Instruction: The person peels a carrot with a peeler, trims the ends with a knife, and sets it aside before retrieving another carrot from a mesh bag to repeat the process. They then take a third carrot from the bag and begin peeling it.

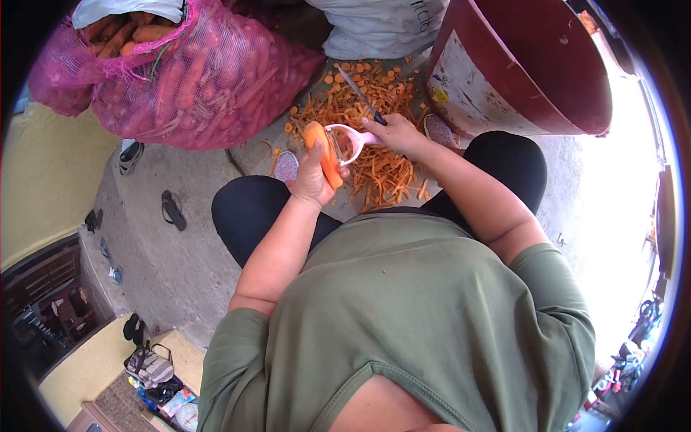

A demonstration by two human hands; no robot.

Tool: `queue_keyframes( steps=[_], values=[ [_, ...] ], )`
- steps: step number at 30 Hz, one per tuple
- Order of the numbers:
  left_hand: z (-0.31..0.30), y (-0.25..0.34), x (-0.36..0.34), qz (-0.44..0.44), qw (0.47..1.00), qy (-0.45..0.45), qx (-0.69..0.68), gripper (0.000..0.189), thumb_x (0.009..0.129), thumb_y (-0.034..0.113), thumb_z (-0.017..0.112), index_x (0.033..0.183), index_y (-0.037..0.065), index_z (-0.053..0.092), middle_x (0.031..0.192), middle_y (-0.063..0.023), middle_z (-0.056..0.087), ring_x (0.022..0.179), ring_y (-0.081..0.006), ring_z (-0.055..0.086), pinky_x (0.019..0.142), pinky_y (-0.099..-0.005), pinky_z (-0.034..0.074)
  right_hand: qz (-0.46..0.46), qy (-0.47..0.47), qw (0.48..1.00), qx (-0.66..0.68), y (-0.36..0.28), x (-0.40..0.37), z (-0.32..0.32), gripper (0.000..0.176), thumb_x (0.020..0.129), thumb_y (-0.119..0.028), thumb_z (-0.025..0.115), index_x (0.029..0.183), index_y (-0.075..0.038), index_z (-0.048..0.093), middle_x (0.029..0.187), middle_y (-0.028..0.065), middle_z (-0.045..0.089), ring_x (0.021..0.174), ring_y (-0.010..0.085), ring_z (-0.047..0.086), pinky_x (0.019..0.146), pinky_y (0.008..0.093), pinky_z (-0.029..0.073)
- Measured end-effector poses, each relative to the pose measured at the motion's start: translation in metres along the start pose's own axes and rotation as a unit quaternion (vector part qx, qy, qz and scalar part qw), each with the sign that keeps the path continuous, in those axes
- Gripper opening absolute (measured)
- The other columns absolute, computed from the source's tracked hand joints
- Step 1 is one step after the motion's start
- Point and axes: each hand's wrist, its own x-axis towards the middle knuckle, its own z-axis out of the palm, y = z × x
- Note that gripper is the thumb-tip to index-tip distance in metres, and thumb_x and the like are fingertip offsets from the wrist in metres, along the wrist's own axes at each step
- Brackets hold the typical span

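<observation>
My left hand (314,176) is wrapped round an orange carrot (322,153), which it holds tilted in front of my knees. In my right hand (397,135) are a pink peeler (352,142) and a knife (360,92) with a dark handle, its blade pointing away from me. The peeler's blade lies against the carrot's right side. Beneath both hands, a heap of carrot peelings (389,178) covers the floor between my feet, with cut round ends scattered at its far side.
A pink mesh sack of carrots (194,86) stands at the upper left. At the upper right is a large dark red tub (518,72). Behind the peelings sits a white sack (378,27). A loose slipper (173,209) lies on the concrete floor to the left.
</observation>
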Motion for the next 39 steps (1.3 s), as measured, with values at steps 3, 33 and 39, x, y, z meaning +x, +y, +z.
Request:
queue_keyframes(
  steps=[3, 33, 39],
  values=[
    [0.002, -0.002, 0.004, 0.022, 0.995, 0.015, 0.099, 0.022, 0.072, 0.015, 0.061, 0.09, 0.007, 0.052, 0.079, -0.003, 0.056, 0.063, -0.0098, 0.052, 0.052, -0.0226, 0.041, 0.02, -0.019, 0.999, 0.026, 0.002, 0.0, 0.009, 0.054, 0.075, -0.054, 0.048, 0.069, -0.002, 0.058, 0.057, 0.0097, 0.054, 0.051, 0.0176, 0.055, 0.045, 0.0294, 0.042],
    [-0.016, -0.006, 0.014, 0.04, 0.91, 0.059, 0.408, 0.02, 0.067, 0.006, 0.059, 0.085, 0.002, 0.05, 0.071, -0.0041, 0.055, 0.06, -0.0121, 0.053, 0.054, -0.0241, 0.044, -0.013, -0.222, 0.954, -0.203, -0.028, -0.025, -0.01, 0.07, 0.068, -0.064, 0.048, 0.064, 0.005, 0.059, 0.072, 0.0219, 0.057, 0.071, 0.0303, 0.056, 0.067, 0.0379, 0.042],
    [-0.013, -0.002, 0.013, 0.0, 0.952, 0.065, 0.299, 0.02, 0.068, 0.007, 0.06, 0.085, 0.002, 0.051, 0.075, -0.0045, 0.055, 0.067, -0.0125, 0.054, 0.06, -0.0236, 0.043, 0.035, -0.229, 0.967, -0.103, -0.01, -0.016, 0.001, 0.075, 0.068, -0.069, 0.041, 0.063, 0.003, 0.06, 0.064, 0.0159, 0.055, 0.065, 0.025, 0.054, 0.059, 0.0374, 0.041]
  ],
)
